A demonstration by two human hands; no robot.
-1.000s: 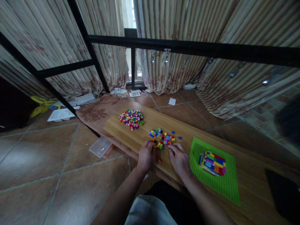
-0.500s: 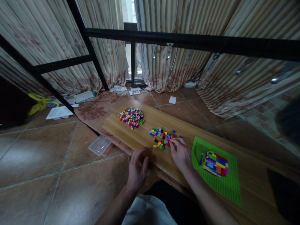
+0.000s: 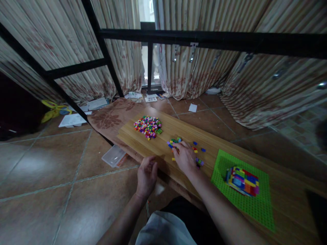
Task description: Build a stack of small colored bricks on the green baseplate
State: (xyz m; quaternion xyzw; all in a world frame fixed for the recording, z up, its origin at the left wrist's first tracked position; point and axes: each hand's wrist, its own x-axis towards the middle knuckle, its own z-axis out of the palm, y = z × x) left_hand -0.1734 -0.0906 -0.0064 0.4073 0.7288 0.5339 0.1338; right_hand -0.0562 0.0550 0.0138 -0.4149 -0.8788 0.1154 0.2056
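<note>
My right hand (image 3: pixel 185 157) reaches over the smaller pile of loose toy bricks (image 3: pixel 176 140), its fingers apart and their tips among the bricks. It covers much of this pile, and no held brick can be made out. My left hand (image 3: pixel 147 175) rests at the near edge of the wooden board (image 3: pixel 163 122), loosely curled, the thumb apart from the fingers, with nothing in it. To the right lies a green baseplate (image 3: pixel 263 204) bearing a multicoloured brick build (image 3: pixel 242 181). A larger heap of small mixed bricks (image 3: pixel 148 126) sits farther left on the board.
A patterned brown cloth (image 3: pixel 109 119) lies under the board's left end. On the tiled floor is a clear plastic box (image 3: pixel 114 156). A black metal frame (image 3: pixel 178 35) crosses behind the board, before striped curtains (image 3: pixel 194 75). A dark flat object (image 3: pixel 316 211) lies at the far right.
My right hand has moved left across the smaller pile, uncovering bricks on its right side. My left hand stays near the board's edge. The whole view has shifted slightly.
</note>
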